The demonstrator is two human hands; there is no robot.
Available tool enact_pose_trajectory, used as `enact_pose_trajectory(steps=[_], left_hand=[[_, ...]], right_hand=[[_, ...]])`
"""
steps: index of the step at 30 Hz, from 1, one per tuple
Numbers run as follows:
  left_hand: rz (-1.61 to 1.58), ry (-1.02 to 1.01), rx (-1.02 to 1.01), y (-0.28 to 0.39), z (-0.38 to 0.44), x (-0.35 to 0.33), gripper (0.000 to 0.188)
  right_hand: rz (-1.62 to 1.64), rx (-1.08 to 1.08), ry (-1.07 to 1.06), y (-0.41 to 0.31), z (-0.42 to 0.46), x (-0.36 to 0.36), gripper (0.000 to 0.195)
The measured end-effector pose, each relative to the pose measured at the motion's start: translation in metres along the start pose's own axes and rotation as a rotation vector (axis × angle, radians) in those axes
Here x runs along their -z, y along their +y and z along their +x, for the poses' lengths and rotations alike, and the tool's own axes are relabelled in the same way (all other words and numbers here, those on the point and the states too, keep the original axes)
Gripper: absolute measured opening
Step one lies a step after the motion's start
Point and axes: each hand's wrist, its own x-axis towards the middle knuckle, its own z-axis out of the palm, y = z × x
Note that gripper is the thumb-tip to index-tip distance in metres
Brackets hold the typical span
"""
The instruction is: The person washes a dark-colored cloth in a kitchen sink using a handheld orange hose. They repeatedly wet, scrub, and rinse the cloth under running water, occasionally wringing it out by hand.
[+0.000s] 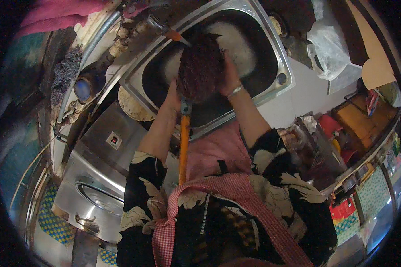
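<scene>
A dark reddish-brown mop head (200, 70) hangs over a stainless steel sink (280, 56). I hold it from both sides. My left hand (174, 95) presses on its left side, close to the grey socket (186, 107). Against the right side lies my right hand (230, 75), with a silvery bracelet at the wrist. The fingers of both hands are largely hidden by the strands. From the socket an orange handle (184, 143) runs back towards my body. A tap with an orange nozzle (173, 35) points at the top of the mop head. Pale patches show in the dark basin.
Left of the sink stand a round stained board (133, 105) and a stainless steel appliance (100, 143) with a red switch. Pipes (90, 56) run along the left wall. A clear plastic bag (330, 50) lies at upper right, above a cluttered wooden shelf (361, 116).
</scene>
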Motion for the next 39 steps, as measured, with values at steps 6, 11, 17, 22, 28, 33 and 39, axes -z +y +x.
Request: enact_pose_trajectory(steps=[6, 11, 17, 22, 28, 33, 39], left_hand=[[0.327, 0.065, -0.092, 0.0, 0.006, -0.005, 0.046], [0.371, 0.012, -0.261, -0.002, 0.063, 0.02, 0.043], [0.059, -0.053, -0.144, 0.002, 0.081, 0.017, 0.044], [0.135, -0.035, -0.185, 0.024, 0.084, 0.003, 0.05], [0.253, 0.074, -0.189, -0.009, 0.079, 0.016, 0.053], [0.81, 0.256, -0.388, -0.016, 0.072, -0.001, 0.065], [0.283, 0.065, -0.089, -0.002, 0.068, -0.014, 0.082]], right_hand=[[-0.53, 0.166, 0.105, -0.039, 0.038, -0.015, 0.05], [-1.817, 1.051, 0.6, -0.064, 0.077, -0.003, 0.067], [-2.303, 0.808, 0.378, -0.005, 0.082, 0.001, 0.048], [-2.188, 0.847, 0.214, 0.031, 0.007, -0.043, 0.025], [-2.338, 0.6, 0.441, 0.006, 0.038, -0.04, 0.031], [-2.365, 0.901, 0.774, -0.066, 0.094, 0.002, 0.048], [-2.414, 0.646, 0.4, -0.016, 0.082, 0.002, 0.044]])
